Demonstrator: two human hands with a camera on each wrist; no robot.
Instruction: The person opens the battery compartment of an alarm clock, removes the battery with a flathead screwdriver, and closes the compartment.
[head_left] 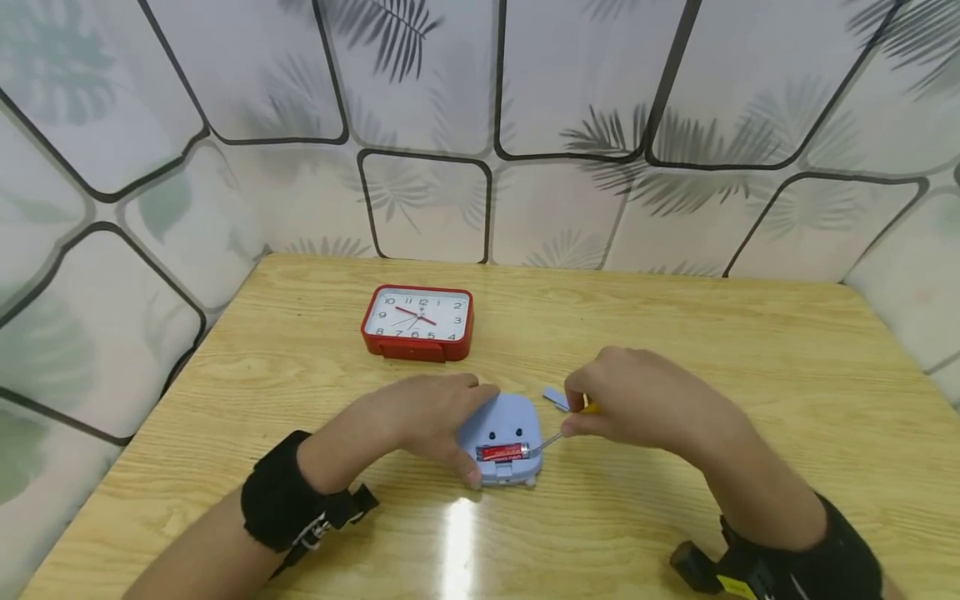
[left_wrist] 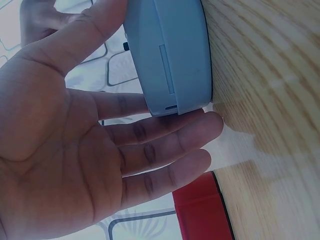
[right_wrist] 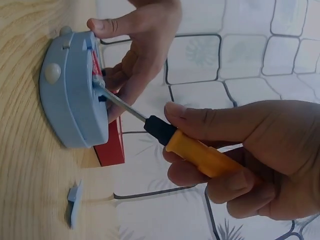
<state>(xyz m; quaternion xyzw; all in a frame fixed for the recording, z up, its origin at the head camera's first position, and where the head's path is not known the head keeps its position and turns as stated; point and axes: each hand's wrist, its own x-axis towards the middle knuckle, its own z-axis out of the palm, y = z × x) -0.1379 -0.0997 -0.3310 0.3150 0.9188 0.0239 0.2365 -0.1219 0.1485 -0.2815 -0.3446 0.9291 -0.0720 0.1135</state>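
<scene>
A small light-blue device (head_left: 507,414), probably an alarm clock, lies back up with two black knobs and an uncovered battery bay. In the bay sits a red battery (head_left: 502,452). My left hand (head_left: 438,421) holds the device by its sides, thumb near the front edge and fingers around the far side. In my right hand (head_left: 645,408) is a screwdriver with a yellow handle (right_wrist: 202,155) and black collar. Its metal tip reaches into the bay at the battery's right end, as the right wrist view shows too.
A red alarm clock (head_left: 417,323) stands behind the device, to the left, dial facing up toward me. The light-blue battery cover (head_left: 556,399) lies on the wooden table (head_left: 675,333) just right of the device. Patterned wall covering (head_left: 427,208) closes off the table's far edge.
</scene>
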